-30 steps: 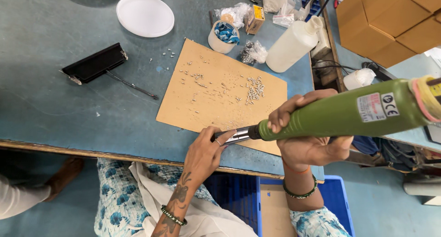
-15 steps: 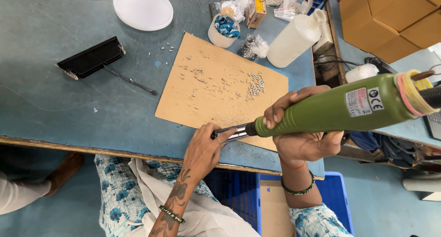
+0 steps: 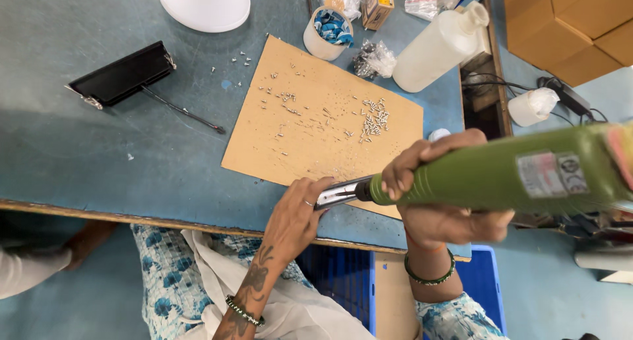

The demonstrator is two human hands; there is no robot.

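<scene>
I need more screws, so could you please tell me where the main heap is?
In the head view, the screw heap lies on the right part of the cardboard sheet, just below the white plastic bottle.

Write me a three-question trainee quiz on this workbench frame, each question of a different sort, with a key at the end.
1. True or false: the right hand grips the green power screwdriver.
2. What does the left hand touch? A. the white bottle B. the screwdriver's metal tip C. the black part
3. Fill in: most of the loose small screws lie on the ____ sheet.

Key
1. True; its fingers wrap the green body near the front.
2. B; the fingers rest at the metal tip, over the near edge of the sheet. The white bottle and black part lie untouched farther back on the blue table.
3. Cardboard.
</scene>
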